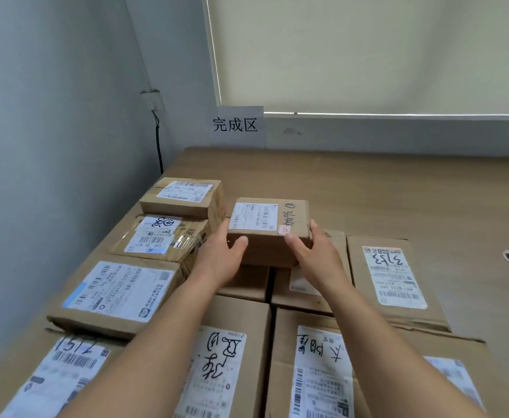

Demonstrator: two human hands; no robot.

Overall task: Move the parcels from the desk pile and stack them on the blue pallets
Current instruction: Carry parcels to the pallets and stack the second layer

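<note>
Over stack: left hand, right hand clasp small parcel, fingers curled.

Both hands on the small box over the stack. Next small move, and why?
Probably lower the small box onto the cartons beneath and release: left hand and right hand grip its sides, it seems to hang just above them, beside the taped parcel.

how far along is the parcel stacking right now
Done: several labelled parcels sit packed together below the wall sign. In hand: left hand and right hand grip a small box above them. Left: bare brown surface beyond has room; the desk pile is out of view, so unknown.
</note>
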